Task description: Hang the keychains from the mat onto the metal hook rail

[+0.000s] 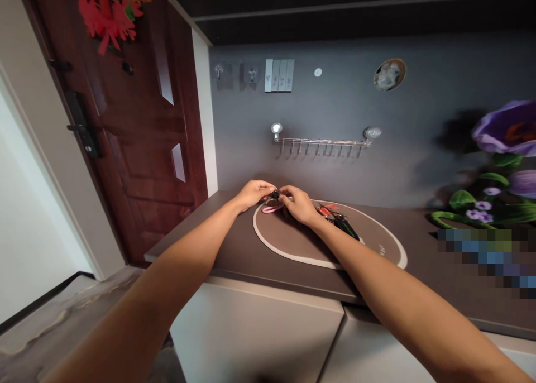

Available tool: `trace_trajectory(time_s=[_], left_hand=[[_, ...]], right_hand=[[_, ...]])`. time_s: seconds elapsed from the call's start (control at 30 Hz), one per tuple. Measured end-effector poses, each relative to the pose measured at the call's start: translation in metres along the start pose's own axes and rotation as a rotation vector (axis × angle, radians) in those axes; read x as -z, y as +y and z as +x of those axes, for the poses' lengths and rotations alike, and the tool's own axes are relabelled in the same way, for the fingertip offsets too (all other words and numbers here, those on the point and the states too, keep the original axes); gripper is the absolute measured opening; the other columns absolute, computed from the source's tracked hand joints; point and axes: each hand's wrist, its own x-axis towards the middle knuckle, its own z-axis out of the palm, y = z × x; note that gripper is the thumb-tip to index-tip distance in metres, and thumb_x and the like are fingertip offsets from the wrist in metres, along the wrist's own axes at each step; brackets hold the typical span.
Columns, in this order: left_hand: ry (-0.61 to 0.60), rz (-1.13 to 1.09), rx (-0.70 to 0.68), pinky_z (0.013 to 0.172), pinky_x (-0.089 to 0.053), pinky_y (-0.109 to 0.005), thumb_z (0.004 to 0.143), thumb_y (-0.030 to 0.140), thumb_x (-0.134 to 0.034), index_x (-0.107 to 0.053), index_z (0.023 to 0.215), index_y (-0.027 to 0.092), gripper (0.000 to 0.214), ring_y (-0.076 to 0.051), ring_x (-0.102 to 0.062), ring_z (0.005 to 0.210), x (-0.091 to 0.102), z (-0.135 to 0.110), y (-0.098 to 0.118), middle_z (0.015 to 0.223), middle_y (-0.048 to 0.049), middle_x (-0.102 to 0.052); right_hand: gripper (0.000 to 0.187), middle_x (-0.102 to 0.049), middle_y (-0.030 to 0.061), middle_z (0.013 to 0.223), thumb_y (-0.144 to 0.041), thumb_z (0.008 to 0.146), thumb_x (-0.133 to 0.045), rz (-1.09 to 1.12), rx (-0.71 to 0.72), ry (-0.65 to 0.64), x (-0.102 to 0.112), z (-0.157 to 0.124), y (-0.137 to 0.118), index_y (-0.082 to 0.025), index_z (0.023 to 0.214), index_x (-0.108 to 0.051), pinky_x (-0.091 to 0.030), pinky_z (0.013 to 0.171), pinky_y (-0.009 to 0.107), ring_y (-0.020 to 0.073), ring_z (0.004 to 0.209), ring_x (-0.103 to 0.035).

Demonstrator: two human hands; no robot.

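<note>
Carefully pinching a black piece [274, 195] with left hand [253, 194] and right hand [297, 204], near back-left edge of mat [278, 238]; probably adjusting it, next requiring steady holding.

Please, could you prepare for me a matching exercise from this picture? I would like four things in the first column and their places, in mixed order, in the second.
Things:
1. small black object
2. brown rounded mat with a pale rim
3. clear rail with small hooks
4. bright red flower-like decoration

Places:
A. fixed to the grey wall
B. on the dark red door
C. between the left hand and the right hand
D. flat on the dark countertop

Right pairs: 1-C, 2-D, 3-A, 4-B
</note>
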Motion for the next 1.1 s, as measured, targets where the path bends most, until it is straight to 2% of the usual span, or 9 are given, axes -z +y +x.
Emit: trace_trajectory(time_s=[0.2,0.57,0.7,0.83,0.97,1.1], left_hand=[[0.012,-0.053,-0.002,0.064,-0.041,-0.024,0.067,0.039,-0.063,-0.065,0.088,0.009,0.037,-0.009,-0.052,0.062,-0.003,-0.002,0.004,0.075,-0.0056,-0.064],[-0.052,-0.033,-0.029,0.061,-0.040,-0.023,0.070,0.036,-0.061,-0.064,0.092,0.009,0.035,-0.008,-0.052,0.060,-0.005,-0.003,0.006,0.076,-0.0065,-0.065],[-0.005,-0.013,-0.011,0.064,-0.042,-0.024,0.070,0.029,-0.062,-0.060,0.100,0.009,0.036,-0.009,-0.054,0.062,-0.008,-0.004,0.009,0.079,-0.0075,-0.066],[0.059,0.045,-0.043,0.064,-0.043,-0.024,0.075,0.028,-0.055,-0.056,0.106,0.008,0.037,-0.010,-0.055,0.063,-0.009,-0.004,0.009,0.080,-0.0082,-0.065],[0.144,0.275,-0.088,0.064,-0.044,-0.024,0.078,0.026,-0.047,-0.060,0.090,0.010,0.025,-0.011,-0.057,0.064,-0.007,-0.002,0.003,0.080,-0.0081,-0.065],[0.183,0.582,-0.136,0.061,-0.041,-0.023,0.079,0.026,-0.042,-0.062,0.075,0.014,0.024,-0.012,-0.056,0.061,-0.003,-0.003,0.002,0.072,-0.0046,-0.065]], right_hand=[[0.020,-0.063,0.0057,0.087,-0.027,0.078,-0.047,0.066,0.033,0.061,0.000,0.001,-0.001,-0.017,0.088,-0.062,-0.040,0.075,0.028,0.0152,0.081,-0.055],[0.020,-0.061,0.0040,0.078,-0.032,0.077,-0.047,0.090,0.026,0.148,-0.004,0.004,0.006,-0.018,0.076,-0.061,-0.040,0.071,0.026,0.0143,0.075,-0.054],[0.022,-0.061,0.0044,0.079,-0.034,0.077,-0.046,0.111,0.010,0.172,-0.002,0.005,0.004,-0.018,0.077,-0.061,-0.040,0.071,0.027,0.0144,0.075,-0.054],[0.024,-0.062,0.0037,0.078,-0.036,0.078,-0.044,0.161,0.004,0.199,0.002,0.007,-0.001,-0.017,0.078,-0.059,-0.041,0.070,0.027,0.0140,0.072,-0.054],[0.025,-0.062,0.0038,0.077,-0.038,0.076,-0.045,0.210,-0.043,0.269,0.007,0.016,-0.006,-0.016,0.077,-0.056,-0.041,0.069,0.027,0.0141,0.070,-0.054],[0.026,-0.062,0.0049,0.077,-0.038,0.075,-0.045,0.268,-0.114,0.346,0.012,0.041,-0.005,-0.015,0.077,-0.057,-0.041,0.069,0.027,0.0146,0.070,-0.054]])
